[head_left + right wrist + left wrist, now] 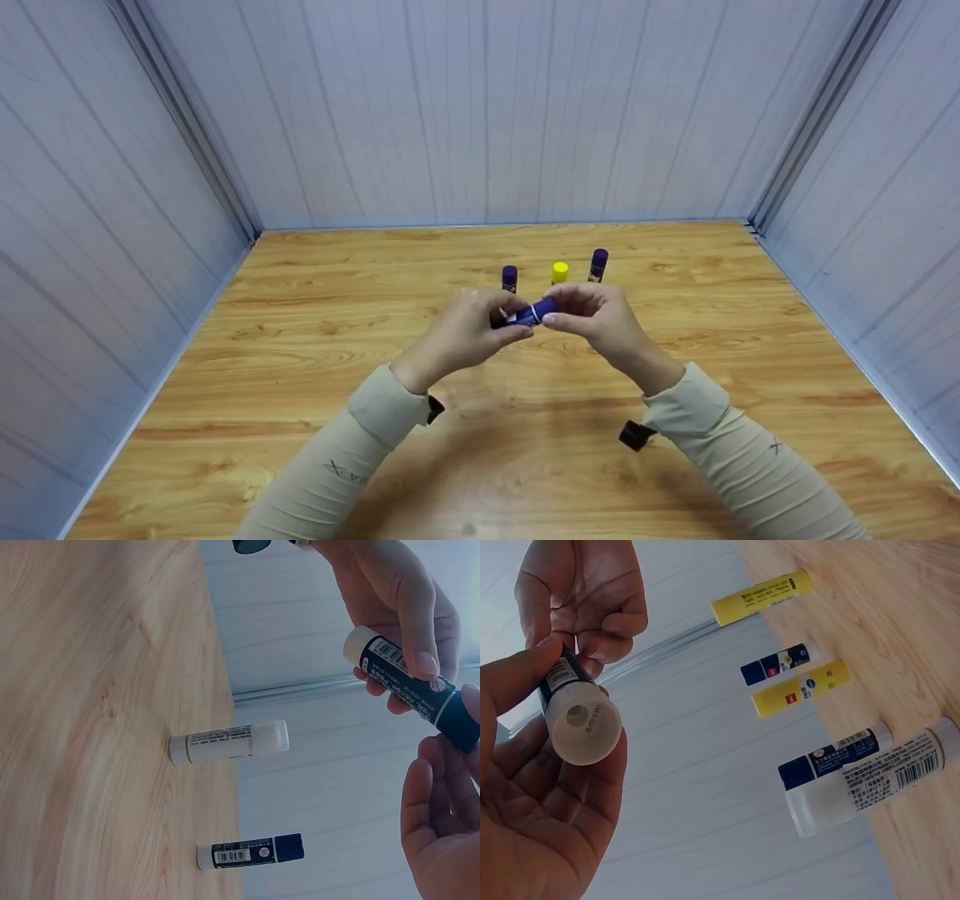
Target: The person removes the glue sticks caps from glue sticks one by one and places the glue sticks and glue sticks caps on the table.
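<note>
Both hands meet on one glue stick (pixel 527 316) with a dark blue label and cap, tilted above the table. My left hand (pixel 471 328) grips its body between thumb and fingers. At the other end, my right hand (pixel 600 319) pinches the blue cap (pixel 459 720), which sits on the tube. In the left wrist view the white bottom (pixel 587 727) of the glue stick shows a round hollow, and the left thumb (pixel 525 671) lies along the label. The right hand (pixel 581 600) partly hides the cap end there.
Beyond the hands stand upright glue sticks: blue ones (pixel 510 278) (pixel 598 265) and a yellow one (pixel 560 272). The left wrist view shows another yellow stick (pixel 762 597) and a white one (pixel 870 780). Pale panel walls (pixel 480 112) enclose the wooden table (pixel 337 300).
</note>
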`<state>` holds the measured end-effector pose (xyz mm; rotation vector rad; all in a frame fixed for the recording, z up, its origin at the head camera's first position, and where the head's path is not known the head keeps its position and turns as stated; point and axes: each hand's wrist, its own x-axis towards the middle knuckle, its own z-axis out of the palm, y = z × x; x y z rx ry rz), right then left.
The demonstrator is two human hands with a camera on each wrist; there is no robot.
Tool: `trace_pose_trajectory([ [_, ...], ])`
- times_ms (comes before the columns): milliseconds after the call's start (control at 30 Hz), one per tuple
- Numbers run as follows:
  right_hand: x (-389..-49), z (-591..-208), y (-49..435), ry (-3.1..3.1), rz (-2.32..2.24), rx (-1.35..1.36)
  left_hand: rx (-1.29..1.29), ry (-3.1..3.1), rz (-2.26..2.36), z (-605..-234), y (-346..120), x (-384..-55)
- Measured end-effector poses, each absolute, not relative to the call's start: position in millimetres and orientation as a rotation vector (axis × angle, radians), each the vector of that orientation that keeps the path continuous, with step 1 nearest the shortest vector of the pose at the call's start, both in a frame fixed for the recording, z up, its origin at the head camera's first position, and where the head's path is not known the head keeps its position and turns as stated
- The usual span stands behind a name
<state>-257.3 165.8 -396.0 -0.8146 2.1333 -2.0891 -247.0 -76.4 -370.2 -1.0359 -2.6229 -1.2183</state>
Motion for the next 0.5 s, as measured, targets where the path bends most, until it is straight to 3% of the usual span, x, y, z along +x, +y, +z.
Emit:
trace_pose_trajectory([
  [300,-258,-395,164,2.117,-2.067,-0.857,-1.044,-2.712,-1.261,-362,-84,-248],
  [500,-260,-387,178,2.164,-2.117,-0.743,-0.997,-2.747,-1.296,-364,-99,-252],
])
